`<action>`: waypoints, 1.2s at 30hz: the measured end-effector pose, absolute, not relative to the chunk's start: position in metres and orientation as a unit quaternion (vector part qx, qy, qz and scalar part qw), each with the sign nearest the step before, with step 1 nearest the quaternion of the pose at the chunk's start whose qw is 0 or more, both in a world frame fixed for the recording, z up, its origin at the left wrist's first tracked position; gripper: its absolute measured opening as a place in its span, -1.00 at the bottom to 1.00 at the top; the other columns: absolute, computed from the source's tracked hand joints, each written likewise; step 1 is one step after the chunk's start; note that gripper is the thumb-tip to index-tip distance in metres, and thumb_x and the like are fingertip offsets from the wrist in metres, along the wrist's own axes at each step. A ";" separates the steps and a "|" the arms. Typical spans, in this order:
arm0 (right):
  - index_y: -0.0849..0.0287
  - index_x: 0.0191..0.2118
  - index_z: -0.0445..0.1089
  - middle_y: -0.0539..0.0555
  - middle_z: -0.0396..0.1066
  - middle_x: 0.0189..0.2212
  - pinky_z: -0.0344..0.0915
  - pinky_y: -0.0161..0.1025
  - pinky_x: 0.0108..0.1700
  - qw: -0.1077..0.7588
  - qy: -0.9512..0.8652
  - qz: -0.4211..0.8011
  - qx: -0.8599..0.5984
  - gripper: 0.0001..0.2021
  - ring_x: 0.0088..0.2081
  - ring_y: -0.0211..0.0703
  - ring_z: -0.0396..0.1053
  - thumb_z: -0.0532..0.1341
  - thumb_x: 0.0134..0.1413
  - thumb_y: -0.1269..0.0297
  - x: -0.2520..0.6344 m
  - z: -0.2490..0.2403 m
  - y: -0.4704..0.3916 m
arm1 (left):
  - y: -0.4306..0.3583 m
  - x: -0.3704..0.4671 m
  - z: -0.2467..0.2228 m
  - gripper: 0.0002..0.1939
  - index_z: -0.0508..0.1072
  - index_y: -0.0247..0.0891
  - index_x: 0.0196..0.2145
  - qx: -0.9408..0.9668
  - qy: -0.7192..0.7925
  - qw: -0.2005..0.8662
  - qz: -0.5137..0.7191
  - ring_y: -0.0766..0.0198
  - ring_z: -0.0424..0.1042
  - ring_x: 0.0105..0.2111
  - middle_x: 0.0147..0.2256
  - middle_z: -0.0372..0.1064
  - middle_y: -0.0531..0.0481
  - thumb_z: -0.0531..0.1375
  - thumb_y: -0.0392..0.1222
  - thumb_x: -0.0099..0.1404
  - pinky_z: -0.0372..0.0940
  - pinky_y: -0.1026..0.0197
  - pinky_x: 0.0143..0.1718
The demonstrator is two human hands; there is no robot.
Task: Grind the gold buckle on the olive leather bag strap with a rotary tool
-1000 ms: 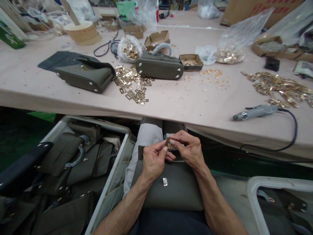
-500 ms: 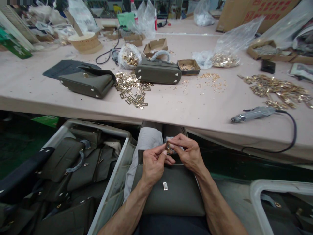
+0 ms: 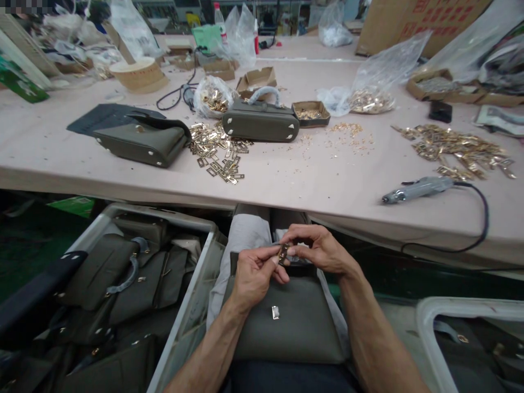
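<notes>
Tipping to a slant now, the small gold metal plate [image 3: 283, 254] stays pinched by fingertips of the left hand [image 3: 251, 277] and the right hand [image 3: 323, 251], whose wrist has swung outward; it's above the olive handbag [image 3: 303, 322], seemingly being reoriented, not yet fixed

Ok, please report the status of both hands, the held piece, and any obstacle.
Left hand, right hand: both pinching small metal piece. Held over olive bag. No obstacle seen there; corded tool apart on table.
</notes>
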State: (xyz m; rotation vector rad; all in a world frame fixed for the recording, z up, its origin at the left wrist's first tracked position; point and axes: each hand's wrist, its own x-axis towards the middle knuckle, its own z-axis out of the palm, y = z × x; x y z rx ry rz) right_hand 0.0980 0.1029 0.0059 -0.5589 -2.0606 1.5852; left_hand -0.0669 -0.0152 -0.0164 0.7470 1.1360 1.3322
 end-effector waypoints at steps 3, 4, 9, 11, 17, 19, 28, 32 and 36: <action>0.19 -0.19 0.59 0.07 0.47 -0.35 0.35 -0.22 -0.22 0.204 -0.775 0.573 -0.172 -0.77 -0.31 -0.16 0.40 0.33 0.23 0.11 0.098 0.011 0.114 | -0.016 -0.070 -0.014 -0.68 0.63 -0.44 -0.16 0.313 0.483 0.591 0.566 0.27 0.51 -0.59 -0.39 0.56 -0.17 0.34 -0.11 0.26 0.44 0.30 -0.54; 0.19 -0.19 0.59 0.08 0.48 -0.35 0.35 -0.22 -0.23 0.195 -0.780 0.572 -0.164 -0.76 -0.32 -0.15 0.40 0.33 0.23 0.11 0.097 0.012 0.117 | -0.016 -0.070 -0.014 -0.69 0.64 -0.44 -0.17 0.312 0.484 0.593 0.563 0.27 0.51 -0.59 -0.39 0.56 -0.18 0.34 -0.10 0.26 0.44 0.30 -0.54; 0.18 -0.19 0.60 0.06 0.50 -0.36 0.35 -0.25 -0.25 0.157 -0.785 0.586 -0.129 -0.76 -0.33 -0.16 0.41 0.38 0.18 0.11 0.091 0.017 0.127 | -0.016 -0.073 -0.012 -0.70 0.65 -0.41 -0.19 0.315 0.486 0.600 0.551 0.29 0.50 -0.59 -0.41 0.55 -0.16 0.34 -0.09 0.27 0.43 0.31 -0.54; 0.18 -0.15 0.61 0.07 0.51 -0.36 0.36 -0.24 -0.26 0.153 -0.783 0.590 -0.123 -0.75 -0.33 -0.15 0.42 0.37 0.18 0.11 0.089 0.018 0.128 | -0.016 -0.074 -0.013 -0.69 0.65 -0.41 -0.21 0.309 0.486 0.603 0.552 0.29 0.49 -0.60 -0.41 0.56 -0.16 0.35 -0.07 0.26 0.42 0.31 -0.55; 0.14 -0.13 0.61 0.06 0.51 -0.36 0.37 -0.24 -0.27 0.162 -0.798 0.568 -0.122 -0.78 -0.34 -0.15 0.44 0.34 0.22 0.14 0.089 0.019 0.127 | -0.015 -0.074 -0.014 -0.67 0.64 -0.43 -0.24 0.314 0.489 0.596 0.554 0.29 0.48 -0.61 -0.43 0.55 -0.18 0.37 -0.04 0.25 0.42 0.31 -0.56; 0.15 -0.13 0.61 0.06 0.50 -0.36 0.35 -0.25 -0.27 0.162 -0.799 0.565 -0.125 -0.79 -0.34 -0.16 0.43 0.33 0.24 0.15 0.089 0.019 0.125 | -0.014 -0.073 -0.012 -0.69 0.64 -0.44 -0.26 0.316 0.492 0.588 0.559 0.31 0.46 -0.63 -0.47 0.54 -0.16 0.38 -0.06 0.25 0.40 0.33 -0.57; 0.15 -0.12 0.60 0.07 0.47 -0.37 0.33 -0.24 -0.26 0.220 -0.794 0.540 -0.171 -0.80 -0.34 -0.16 0.40 0.30 0.26 0.19 0.085 0.018 0.108 | -0.012 -0.073 -0.020 -0.72 0.61 -0.42 -0.26 0.290 0.483 0.577 0.591 0.32 0.46 -0.64 -0.45 0.56 -0.15 0.40 -0.09 0.24 0.40 0.34 -0.59; 0.11 -0.12 0.59 0.08 0.48 -0.33 0.35 -0.23 -0.24 0.254 -0.807 0.487 -0.218 -0.84 -0.30 -0.13 0.42 0.26 0.26 0.30 0.085 0.017 0.094 | -0.011 -0.066 -0.016 -0.64 0.58 -0.43 -0.23 0.263 0.504 0.561 0.602 0.28 0.46 -0.67 -0.49 0.55 -0.14 0.44 -0.06 0.17 0.39 0.32 -0.63; 0.07 0.10 0.49 0.07 0.48 -0.29 0.38 -0.23 -0.22 0.291 -0.814 0.430 -0.260 -0.68 -0.29 -0.15 0.43 0.26 0.25 0.31 0.099 0.028 0.093 | -0.009 -0.062 -0.012 -0.60 0.58 -0.42 -0.22 0.263 0.523 0.547 0.598 0.28 0.44 -0.67 -0.49 0.56 -0.16 0.44 0.00 0.15 0.37 0.32 -0.63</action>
